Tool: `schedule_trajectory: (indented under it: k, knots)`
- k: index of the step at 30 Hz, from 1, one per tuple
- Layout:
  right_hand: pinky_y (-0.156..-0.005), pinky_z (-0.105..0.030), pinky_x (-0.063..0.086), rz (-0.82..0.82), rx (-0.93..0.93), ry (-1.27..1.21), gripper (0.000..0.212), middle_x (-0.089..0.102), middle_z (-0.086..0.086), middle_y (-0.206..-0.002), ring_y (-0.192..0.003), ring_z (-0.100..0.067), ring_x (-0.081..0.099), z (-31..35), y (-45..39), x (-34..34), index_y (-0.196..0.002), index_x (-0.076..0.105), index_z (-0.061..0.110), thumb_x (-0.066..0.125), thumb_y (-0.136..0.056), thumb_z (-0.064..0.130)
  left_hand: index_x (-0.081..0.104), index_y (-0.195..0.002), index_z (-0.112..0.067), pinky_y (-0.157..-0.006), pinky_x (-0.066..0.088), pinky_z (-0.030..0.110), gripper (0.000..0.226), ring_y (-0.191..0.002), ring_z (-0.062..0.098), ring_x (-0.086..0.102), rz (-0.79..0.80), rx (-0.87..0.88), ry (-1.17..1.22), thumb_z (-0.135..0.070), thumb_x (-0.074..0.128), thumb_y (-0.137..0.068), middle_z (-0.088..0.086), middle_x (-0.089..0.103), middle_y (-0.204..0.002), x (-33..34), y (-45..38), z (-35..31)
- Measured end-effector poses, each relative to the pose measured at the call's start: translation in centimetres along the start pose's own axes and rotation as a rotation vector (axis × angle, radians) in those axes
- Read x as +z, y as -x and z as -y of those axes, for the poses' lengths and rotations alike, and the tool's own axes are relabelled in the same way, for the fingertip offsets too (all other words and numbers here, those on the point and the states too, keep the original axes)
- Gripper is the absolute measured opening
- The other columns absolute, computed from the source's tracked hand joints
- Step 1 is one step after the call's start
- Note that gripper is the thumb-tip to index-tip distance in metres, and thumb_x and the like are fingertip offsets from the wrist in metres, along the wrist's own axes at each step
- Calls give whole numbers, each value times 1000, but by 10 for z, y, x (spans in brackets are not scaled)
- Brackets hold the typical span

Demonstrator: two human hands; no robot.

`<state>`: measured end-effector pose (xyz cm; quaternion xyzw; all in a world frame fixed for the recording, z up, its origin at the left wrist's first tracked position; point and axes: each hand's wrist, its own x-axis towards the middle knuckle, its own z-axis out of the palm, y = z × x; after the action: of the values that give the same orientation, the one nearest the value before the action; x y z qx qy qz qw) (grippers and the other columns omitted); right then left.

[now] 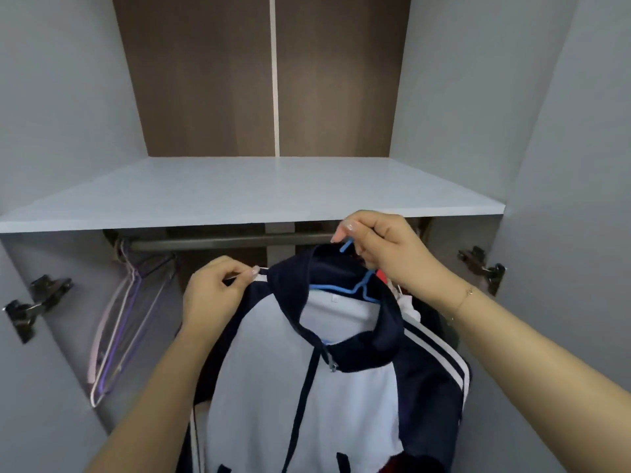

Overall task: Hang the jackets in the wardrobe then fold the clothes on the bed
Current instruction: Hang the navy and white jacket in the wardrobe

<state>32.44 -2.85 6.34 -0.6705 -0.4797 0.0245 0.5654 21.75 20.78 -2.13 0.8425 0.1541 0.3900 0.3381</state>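
A white and navy jacket with striped sleeves hangs on a blue hanger in front of the open wardrobe. My right hand grips the hanger's hook just below the front edge of the shelf, near the metal rail. My left hand pinches the jacket's left shoulder at the white stripe. The hook's tip sticks out under my right index finger. Whether the hook rests on the rail is hidden by my hand.
A pale shelf spans the wardrobe above the rail. Several empty pink and purple hangers hang at the rail's left end. Dark and red clothes hang behind the jacket on the right. Door hinges sit on both side walls.
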Motion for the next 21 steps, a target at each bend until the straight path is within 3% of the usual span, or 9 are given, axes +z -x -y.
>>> schedule_trajectory:
  k: [3, 5, 8, 11, 13, 15, 16, 18, 21]
  knots:
    - [-47, -21, 30, -36, 42, -43, 31, 46, 12, -55, -43, -1, 35, -13, 15, 6, -85, 68, 20, 43, -104, 19, 65, -78, -37, -82, 50, 34, 18, -92, 7, 61, 201, -17, -162, -29, 63, -93, -21, 63, -87, 3, 5, 12]
    - [-46, -20, 30, -68, 74, -69, 32, 48, 11, -56, -42, -2, 34, -18, 21, 11, -84, 68, 20, 43, -104, 20, 68, -95, -32, -84, 52, 32, 8, -92, 2, 62, 418, 83, -69, -33, 59, -96, -19, 66, -93, 12, 18, 4]
    - [-42, -15, 29, -113, 158, -61, 33, 51, 2, -61, -41, 0, 34, -23, 30, 16, -81, 68, 19, 43, -104, 18, 62, -105, -33, -71, 51, 26, 31, -83, 0, 62, 631, 169, -32, -58, 50, -93, -16, 67, -90, 37, 55, -9]
    - [-47, -17, 38, -48, 200, -4, 26, 58, 1, -66, -47, -3, 43, -27, 47, 13, -90, 66, 18, 44, -103, 19, 62, -89, -23, -66, 46, 30, 31, -72, 6, 58, 537, 216, -83, -48, 46, -97, -9, 64, -78, 61, 81, -5]
    - [-67, -21, 52, -11, 220, 35, 21, 65, -5, -92, -69, -10, 58, -32, 67, 5, -116, 59, 23, 47, -100, 30, 61, -80, -15, -64, 44, 35, 33, -66, 10, 56, 518, 171, -3, -39, 48, -99, -5, 62, -71, 70, 83, 1]
    - [-86, -19, 49, 31, 293, 140, 47, 61, 4, -109, -94, -7, 60, -45, 98, -8, -135, 44, 34, 53, -91, 49, 60, -74, -8, -64, 43, 39, 41, -62, 18, 56, 497, 142, 80, -41, 52, -98, 1, 60, -65, 75, 78, 7]
    - [-88, -19, 48, 61, 348, 228, 52, 61, 10, -109, -97, -4, 59, -53, 115, -12, -135, 43, 38, 55, -88, 55, 60, -73, -6, -65, 43, 41, 48, -61, 21, 56, 477, 131, 121, -47, 53, -96, 3, 60, -64, 77, 74, 10]
    - [-87, -29, 51, 129, 449, 387, 41, 66, 11, -106, -97, -5, 62, -71, 146, -14, -123, 55, 31, 56, -90, 54, 61, -73, -9, -67, 44, 43, 52, -62, 21, 56, 426, 115, 169, -55, 46, -91, -1, 59, -63, 83, 64, 13]
    - [-72, -32, 52, 51, 443, 483, 28, 68, 10, -81, -74, -4, 61, -99, 167, -8, -96, 62, 16, 54, -96, 43, 50, -64, -22, -70, 41, 46, 41, -62, 19, 51, 412, 123, 118, -54, 41, -88, -6, 49, -58, 104, 50, 9]
